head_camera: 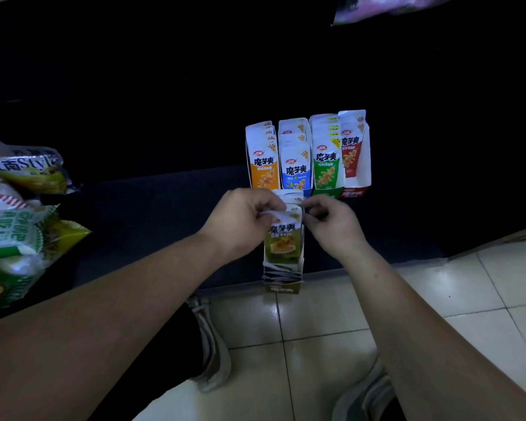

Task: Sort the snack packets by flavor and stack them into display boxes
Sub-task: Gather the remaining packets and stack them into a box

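Between both hands' fingers (272, 204), olive packet (283, 238) pinched

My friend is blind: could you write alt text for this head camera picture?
The left hand and right hand pinch the tops of olive-green packets standing in a display box at the near edge of a dark shelf. Behind it stand four boxes holding orange, blue, green and red packets; snack bags lie at left.

Glossy floor tiles (331, 314); glossy plastic packets (295, 170) in cardboard boxes (365, 153).
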